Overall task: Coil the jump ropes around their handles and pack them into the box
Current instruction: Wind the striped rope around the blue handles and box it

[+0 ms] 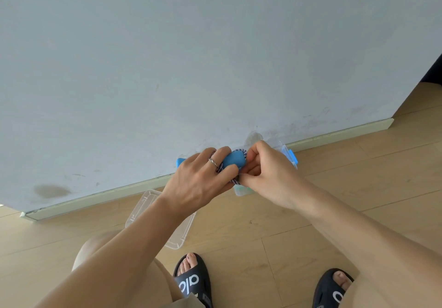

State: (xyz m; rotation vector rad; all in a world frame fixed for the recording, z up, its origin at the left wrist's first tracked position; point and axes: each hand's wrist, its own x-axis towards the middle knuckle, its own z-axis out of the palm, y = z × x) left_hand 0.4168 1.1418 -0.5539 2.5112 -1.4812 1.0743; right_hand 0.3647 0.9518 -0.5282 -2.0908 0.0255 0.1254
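A blue jump-rope handle (234,160) is gripped in my left hand (198,181), whose fingers curl round it and the blue-and-white rope (240,151) coiled on it. My right hand (267,173) pinches the rope at the handle's right end. Both hands hover over a clear plastic box with blue clips (290,158) that stands on the floor against the wall; the hands hide most of the box. A second blue clip (179,161) shows left of my left hand.
The box's clear lid (148,200) lies on the wooden floor (358,178) under my left forearm. A grey wall (215,56) with a skirting board runs behind. My feet in black sandals (193,281) stand at the bottom.
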